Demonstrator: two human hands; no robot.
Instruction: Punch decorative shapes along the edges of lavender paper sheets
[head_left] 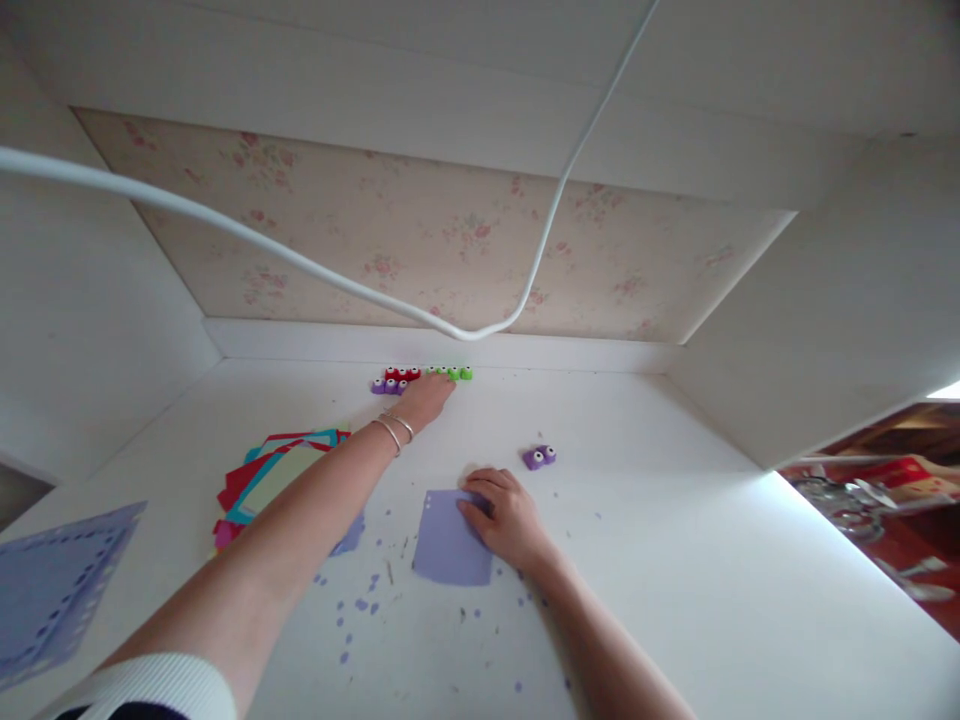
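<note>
My left hand [426,396] reaches to the back of the table, over a row of small craft punches with eye-like white and black tops. Red punches [403,374] and purple punches [384,386] stand at its left, green punches [466,373] at its fingertips. Its fingers are partly hidden, so I cannot tell whether it grips one. My right hand [508,515] rests on the upper right part of a purple paper [450,545], thumb and fingers apart. Small holes run along that paper's upper left edge. Just beyond this hand lie two purple punches [540,457].
A fanned stack of coloured paper [281,475] lies partly under my left forearm. Punched purple sheets [56,590] are at the far left. Purple paper dots [362,605] dot the table [675,560]. A white cable [480,334] hangs across the view; white panels stand on both sides.
</note>
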